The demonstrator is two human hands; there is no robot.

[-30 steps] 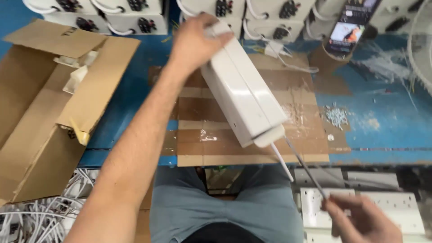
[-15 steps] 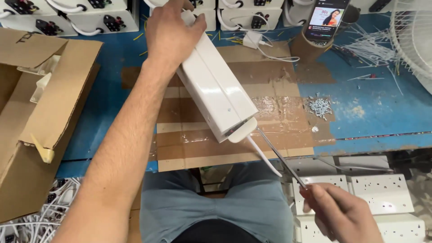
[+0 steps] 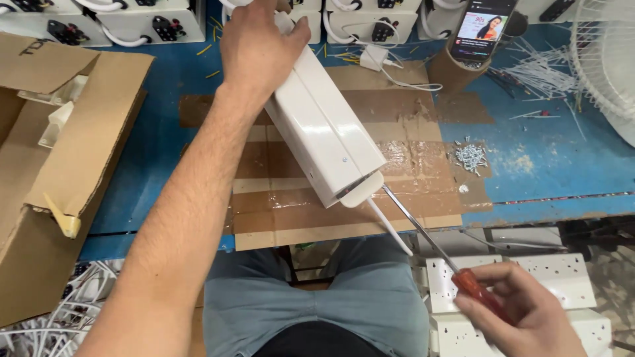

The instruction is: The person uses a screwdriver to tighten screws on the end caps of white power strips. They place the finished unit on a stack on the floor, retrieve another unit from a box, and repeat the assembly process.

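The long white casing [image 3: 327, 129] is being gripped at its far end by the left hand [image 3: 259, 49], tilted over the taped cardboard mat [image 3: 423, 125] (near end raised), while a red-handled screwdriver [image 3: 436, 248] is being clenched in the right hand [image 3: 522, 317], tip at the casing's near end.

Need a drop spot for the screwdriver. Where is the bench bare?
Bare blue bench between cardboard box and taped patch; also right of the screw pile. Crowded: far edge, with white units, phone, wire scraps, fan guard.
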